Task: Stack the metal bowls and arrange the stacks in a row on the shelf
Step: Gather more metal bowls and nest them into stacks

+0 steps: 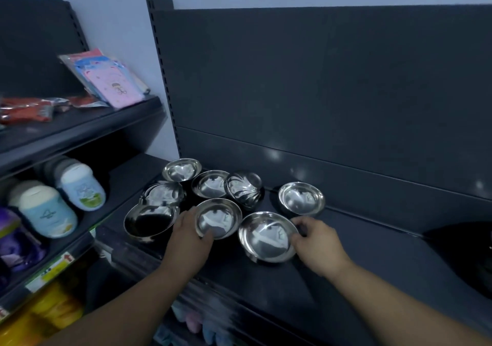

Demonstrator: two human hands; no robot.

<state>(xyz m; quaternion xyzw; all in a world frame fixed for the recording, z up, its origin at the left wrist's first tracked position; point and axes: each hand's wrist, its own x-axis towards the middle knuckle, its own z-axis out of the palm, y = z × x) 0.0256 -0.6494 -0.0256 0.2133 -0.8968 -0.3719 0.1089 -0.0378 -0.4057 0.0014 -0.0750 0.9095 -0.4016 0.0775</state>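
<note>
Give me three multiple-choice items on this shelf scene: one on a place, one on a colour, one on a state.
1. The white-capped bottles lie: A) left of the metal bowls B) right of them C) inside one.
2. The front packet on the upper shelf is: A) green B) pink C) black.
3. The right hand is: A) lying flat B) out of view C) gripping a bowl's rim.
Key: 1 A, the bottles show at the far left and the bowls at centre; 2 B, its face is pink; 3 C, its fingers curl round the rim of the near right bowl.
</note>
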